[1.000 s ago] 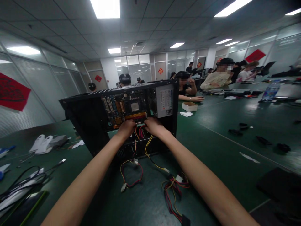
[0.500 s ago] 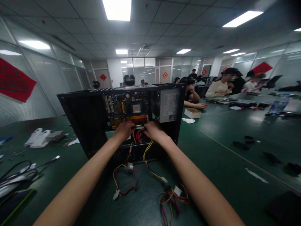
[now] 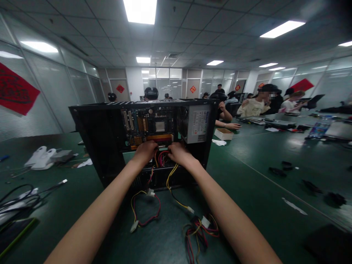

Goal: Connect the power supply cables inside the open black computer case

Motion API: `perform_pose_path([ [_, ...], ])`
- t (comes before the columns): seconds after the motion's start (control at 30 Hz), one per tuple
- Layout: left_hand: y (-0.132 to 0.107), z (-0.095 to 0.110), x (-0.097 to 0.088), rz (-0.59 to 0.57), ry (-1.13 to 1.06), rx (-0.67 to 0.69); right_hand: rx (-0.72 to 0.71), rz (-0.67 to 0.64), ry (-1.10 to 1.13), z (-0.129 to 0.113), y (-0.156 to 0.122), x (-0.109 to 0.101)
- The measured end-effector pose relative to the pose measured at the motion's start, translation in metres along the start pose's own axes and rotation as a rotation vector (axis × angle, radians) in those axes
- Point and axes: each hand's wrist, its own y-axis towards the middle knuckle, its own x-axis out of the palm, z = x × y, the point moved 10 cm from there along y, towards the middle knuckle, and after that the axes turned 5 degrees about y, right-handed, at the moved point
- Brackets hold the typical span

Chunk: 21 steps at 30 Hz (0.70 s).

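I see an office; glass partitions (image 3: 44, 88); ceiling light panels (image 3: 140, 11); people (image 3: 253, 108) along a green table (image 3: 247, 190) bearing an open computer case (image 3: 107, 135).

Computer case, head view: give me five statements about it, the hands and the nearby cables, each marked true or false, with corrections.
1. The left hand and right hand are at the open side of the computer case. True.
2. White connectors lie on the green table. True.
3. The left hand rests on the green table. False: it is at the computer case, beside the red wires.
4. The power supply appears right of the motherboard. True.
5. A panel hides the motherboard. False: it is exposed.
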Motion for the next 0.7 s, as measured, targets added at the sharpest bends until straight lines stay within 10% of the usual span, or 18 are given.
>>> perform_pose_path([
  [0.7,0.0004,0.0049,-0.0060,-0.043,0.149,-0.020,-0.081,-0.012,-0.016,-0.0095,-0.0006,-0.0013],
])
